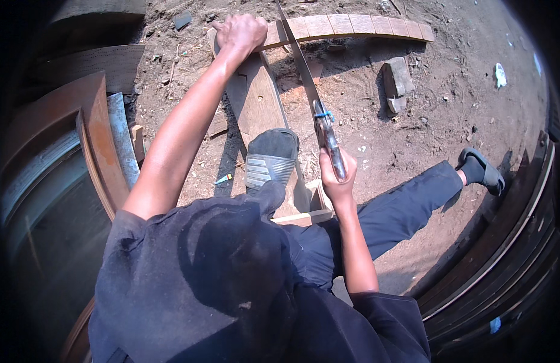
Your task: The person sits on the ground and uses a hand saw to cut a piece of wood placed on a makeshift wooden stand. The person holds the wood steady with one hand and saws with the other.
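My left hand (242, 34) is closed over the left end of a wooden strip (352, 25), pressing it onto a wooden bench plank (259, 94). Pencil-like cross lines run along the strip, which reaches out to the right past the plank. In my right hand (340, 175) is the handle of a hand saw (305, 71), with blue cord tied near the handle. Its blade points away from me and lies across the strip, just right of my left hand. How deep the teeth sit in the wood I cannot tell.
My sandalled foot (270, 158) rests on the plank; my other leg stretches right. A wood block (398, 77) lies on the dirt ground. A brown wooden frame (101, 130) stands at the left, and dark boards (498, 266) are stacked at the right. A small tube (223, 179) lies beside the plank.
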Tool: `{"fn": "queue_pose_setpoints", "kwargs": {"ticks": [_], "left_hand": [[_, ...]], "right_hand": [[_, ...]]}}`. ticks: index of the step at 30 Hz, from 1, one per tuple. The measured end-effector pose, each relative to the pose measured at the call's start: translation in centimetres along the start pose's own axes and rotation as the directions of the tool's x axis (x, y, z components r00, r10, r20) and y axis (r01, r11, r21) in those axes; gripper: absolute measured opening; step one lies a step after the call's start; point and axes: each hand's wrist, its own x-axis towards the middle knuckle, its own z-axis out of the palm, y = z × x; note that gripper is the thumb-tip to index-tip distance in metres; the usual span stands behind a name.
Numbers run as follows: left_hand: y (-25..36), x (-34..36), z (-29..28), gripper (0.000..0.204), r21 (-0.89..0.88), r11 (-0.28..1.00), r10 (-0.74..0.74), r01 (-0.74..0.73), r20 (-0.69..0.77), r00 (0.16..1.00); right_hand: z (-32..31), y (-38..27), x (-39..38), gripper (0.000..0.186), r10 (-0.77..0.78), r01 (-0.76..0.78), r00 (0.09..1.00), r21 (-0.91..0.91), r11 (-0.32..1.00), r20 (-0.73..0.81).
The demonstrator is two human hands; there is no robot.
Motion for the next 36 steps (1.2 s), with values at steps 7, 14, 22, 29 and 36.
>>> {"fn": "queue_pose_setpoints", "kwargs": {"ticks": [7,14,22,29,36], "left_hand": [[0.1,0.6,0.7,0.044,-0.014,1.0,-0.019,0.018,-0.019,1.0],[-0.4,0.3,0.8,0.044,-0.01,1.0,-0.006,0.005,-0.065,0.998],[-0.1,1.3,1.0,0.043,-0.011,1.0,-0.015,0.016,0.012,1.0],[0.0,0.1,0.5,0.044,-0.005,1.0,-0.009,0.009,0.001,1.0],[-0.1,0.6,2.0,0.024,0.038,0.983,0.183,-0.18,-0.103,0.978]], "right_hand": [[3.8,-2.2,8.1,0.015,0.007,-0.002,1.0,0.179,0.984,-0.029],[-3.2,0.7,-5.4,0.003,-0.013,0.024,0.996,-0.123,0.992,0.089],[4.3,-3.0,9.8,0.018,0.032,-0.031,0.999,0.167,0.986,-0.006],[-1.1,0.7,-4.7,0.005,0.07,-0.068,0.997,-0.048,0.997,0.035],[4.5,-2.5,10.2,0.017,0.014,-0.012,1.0,0.128,0.992,-0.017]]}}
